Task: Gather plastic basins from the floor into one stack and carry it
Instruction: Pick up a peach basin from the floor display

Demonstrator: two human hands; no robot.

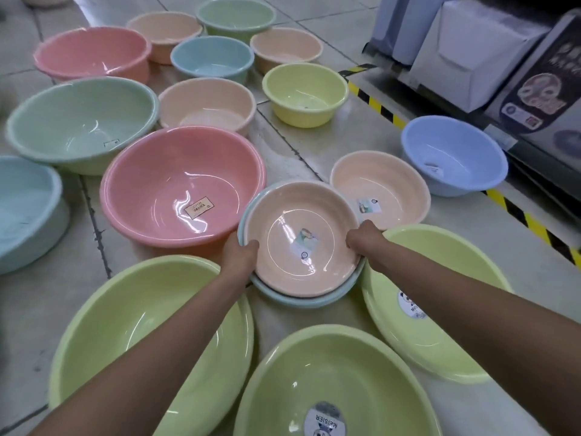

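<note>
Closest to the camera, three pale green round plastic basins sit on the tiled floor (301,152): one at the bottom centre (283,388) with a round label in its base, a larger one to the left (125,325), and one to the right (418,335). Both bare forearms reach forward over them, the left arm crossing the left green basin and the right arm crossing the right one.

Between these three basins is the stack: a peach round plastic basin (276,272) nested inside a pale blue plastic basin (301,299), of which only the rim shows. The left hand (240,253) grips the stack's left rim, thumb hooked over the edge. The right hand (364,239) clasps the right rim with curled fingers. Whether the stack rests on the floor or is lifted cannot be told.

Just beyond the left hand lies a large pink basin (151,196), its rim touching the stack. Beyond the right hand is a small peach basin (399,184), and further right a lavender-blue basin (471,146). A light blue basin (28,215) is cut off at the left edge.

Farther back stand a wide mint green basin (63,121), another peach basin (195,96), a small yellow basin (327,89) and a cluster of pink, blue, peach and green ones. Black-and-yellow hazard tape (377,105) runs along the floor beside a shelf of boxed goods (471,58) on the right.
</note>
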